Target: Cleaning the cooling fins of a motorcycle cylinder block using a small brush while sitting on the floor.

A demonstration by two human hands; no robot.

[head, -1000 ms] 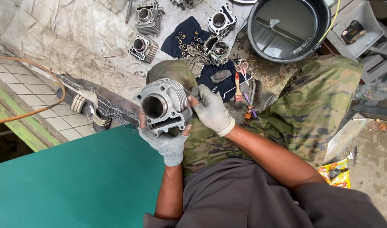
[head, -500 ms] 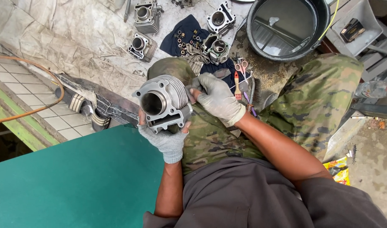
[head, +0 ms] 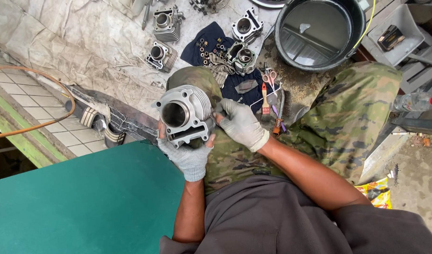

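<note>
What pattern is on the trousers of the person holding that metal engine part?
Green and brown camouflage on the trousers, clearest in the head view.

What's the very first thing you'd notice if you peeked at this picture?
The big silver finned metal engine cylinder in the middle, gripped underneath by the grey-gloved left hand and touched on its side by the grey-gloved right hand. Next, the round black tub at the top, and the flat green board at the lower left.

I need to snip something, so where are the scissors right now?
In the head view, the scissors lie on the dark cloth just beyond the right hand, beside a small brush and below the black basin.
</note>
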